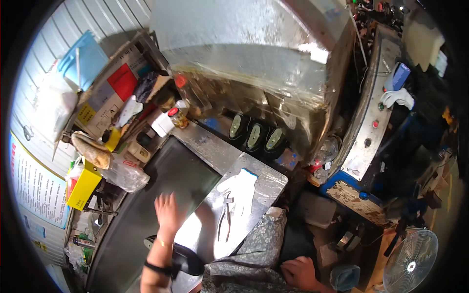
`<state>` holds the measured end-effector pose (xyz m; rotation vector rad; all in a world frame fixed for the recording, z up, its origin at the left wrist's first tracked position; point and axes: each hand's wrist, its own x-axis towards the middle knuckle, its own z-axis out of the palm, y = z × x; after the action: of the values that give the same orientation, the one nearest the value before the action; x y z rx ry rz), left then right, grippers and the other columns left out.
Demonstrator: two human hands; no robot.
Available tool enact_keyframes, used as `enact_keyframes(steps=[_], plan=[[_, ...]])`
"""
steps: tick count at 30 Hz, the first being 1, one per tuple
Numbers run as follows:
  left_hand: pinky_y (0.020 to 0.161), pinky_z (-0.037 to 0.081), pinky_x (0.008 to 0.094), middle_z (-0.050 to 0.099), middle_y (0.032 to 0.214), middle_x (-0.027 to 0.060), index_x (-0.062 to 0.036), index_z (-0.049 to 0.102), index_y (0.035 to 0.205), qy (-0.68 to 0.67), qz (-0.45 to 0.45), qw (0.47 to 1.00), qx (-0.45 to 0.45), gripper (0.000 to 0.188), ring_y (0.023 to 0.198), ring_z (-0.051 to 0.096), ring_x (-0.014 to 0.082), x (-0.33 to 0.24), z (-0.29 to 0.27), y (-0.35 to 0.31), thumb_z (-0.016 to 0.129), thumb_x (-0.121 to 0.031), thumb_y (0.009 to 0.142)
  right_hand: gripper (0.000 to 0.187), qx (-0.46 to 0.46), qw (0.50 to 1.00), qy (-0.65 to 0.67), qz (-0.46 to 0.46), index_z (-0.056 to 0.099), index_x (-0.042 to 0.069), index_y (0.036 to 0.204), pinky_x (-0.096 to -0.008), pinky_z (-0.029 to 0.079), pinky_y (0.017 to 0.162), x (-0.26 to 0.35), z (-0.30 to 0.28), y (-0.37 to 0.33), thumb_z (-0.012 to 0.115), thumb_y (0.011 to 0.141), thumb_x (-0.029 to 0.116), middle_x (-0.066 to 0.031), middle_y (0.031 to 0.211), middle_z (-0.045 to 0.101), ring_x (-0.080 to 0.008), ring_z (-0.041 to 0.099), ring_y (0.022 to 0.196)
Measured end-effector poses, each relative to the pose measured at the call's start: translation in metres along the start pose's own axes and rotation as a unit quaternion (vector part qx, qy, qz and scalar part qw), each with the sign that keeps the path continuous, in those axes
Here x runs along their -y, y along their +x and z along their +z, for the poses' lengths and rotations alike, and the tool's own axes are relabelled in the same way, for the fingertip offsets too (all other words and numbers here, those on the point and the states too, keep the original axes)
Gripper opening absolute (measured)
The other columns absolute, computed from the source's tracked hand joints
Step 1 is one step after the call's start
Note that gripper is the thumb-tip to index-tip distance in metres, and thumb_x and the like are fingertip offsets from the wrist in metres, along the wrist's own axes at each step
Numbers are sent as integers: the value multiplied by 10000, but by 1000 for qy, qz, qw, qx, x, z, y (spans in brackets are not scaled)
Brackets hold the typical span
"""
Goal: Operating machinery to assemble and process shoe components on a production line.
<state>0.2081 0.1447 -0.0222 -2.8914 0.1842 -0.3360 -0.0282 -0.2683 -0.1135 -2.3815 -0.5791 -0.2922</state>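
My left hand [167, 214] reaches over a dark conveyor belt [168, 163], its fingers stretched out and nothing in them. Beneath that forearm a black shoe [188, 261] is partly hidden; a small green-topped piece [149, 241] shows on the arm's other side. To the right, a pair of pliers [224, 222] lies on a shiny metal plate [266, 183]. Touching the pliers is a white knit glove [244, 188] with a blue cuff. My right hand [299, 272] rests low beside my patterned clothing [259, 244], fingers loosely bent and holding nothing visible.
Several black shoes with green tops [254, 136] stand before a large metal hood [244, 58]. A cluttered shelf with a yellow box [84, 185] and a jar [178, 118] lines the left. A control panel [369, 132] and a fan [410, 263] are at right.
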Motion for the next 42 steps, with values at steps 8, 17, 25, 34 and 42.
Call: enact_keyframes(steps=[8, 17, 25, 34, 42], plan=[[1094, 360, 426, 424, 1405, 277, 15, 350, 1427, -232, -503, 820, -145, 827, 1290, 455, 375, 47, 35, -223, 767, -215, 752, 49, -66, 994, 13, 81, 730, 146, 778, -365, 450, 724, 34, 2, -9, 709, 762, 188, 51, 856, 700, -185, 612, 847], [972, 496, 445, 668, 1111, 141, -10, 570, 1219, -899, -326, 289, -37, 394, 1001, 651, 292, 30, 20, -248, 633, -210, 886, 207, -37, 964, 197, 172, 718, 93, 1003, -366, 498, 841, 52, 5, -1, 730, 821, 192, -57, 973, 719, -205, 641, 955], [1016, 412, 374, 564, 1256, 91, -27, 395, 1408, -929, -96, 332, 132, 625, 1155, 529, 219, -170, -145, -182, 695, -137, 870, 905, -79, 776, 606, 158, 197, 81, 1541, -286, 425, 986, 149, -77, 50, 706, 800, -21, -98, 1422, 421, -163, 485, 1218], [851, 504, 299, 683, 985, 75, 16, 614, 1129, -744, 5, 602, 291, 216, 895, 643, 175, -158, -24, -241, 623, -96, 945, 814, -359, 901, -149, 193, 510, 149, 1401, -413, 365, 1096, 21, -291, -20, 777, 633, 101, -207, 1458, 434, -352, 446, 1324], [766, 501, 284, 692, 881, 65, -28, 670, 1059, -676, 11, 695, 246, 179, 844, 624, 126, -172, -37, -277, 643, -121, 907, 771, -349, 743, -323, 471, 513, 378, 1385, -472, 370, 1074, -75, -429, -12, 726, 670, 184, -126, 1514, 391, -446, 479, 1205]])
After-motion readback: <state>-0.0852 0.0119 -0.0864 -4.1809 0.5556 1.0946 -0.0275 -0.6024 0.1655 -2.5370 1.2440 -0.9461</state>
